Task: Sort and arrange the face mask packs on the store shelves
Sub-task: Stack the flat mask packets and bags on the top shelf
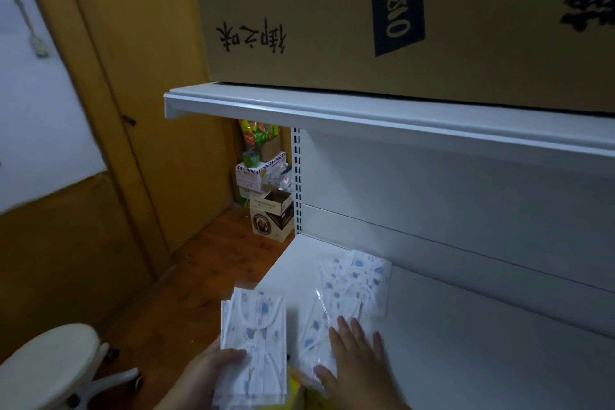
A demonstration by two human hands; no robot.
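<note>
Two mask packs point(336, 329) lengthwise toward shelf point(466, 359) back, under right hand point(356, 363).

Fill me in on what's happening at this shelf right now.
A person is stocking a white metal store shelf with clear plastic packs of white face masks printed in blue. The left hand grips a stack of mask packs held off the shelf's front edge. The right hand lies flat, fingers straight, on a mask pack on the shelf. Another pack lies behind it against the back panel. A large brown cardboard box sits on the shelf above.
</note>
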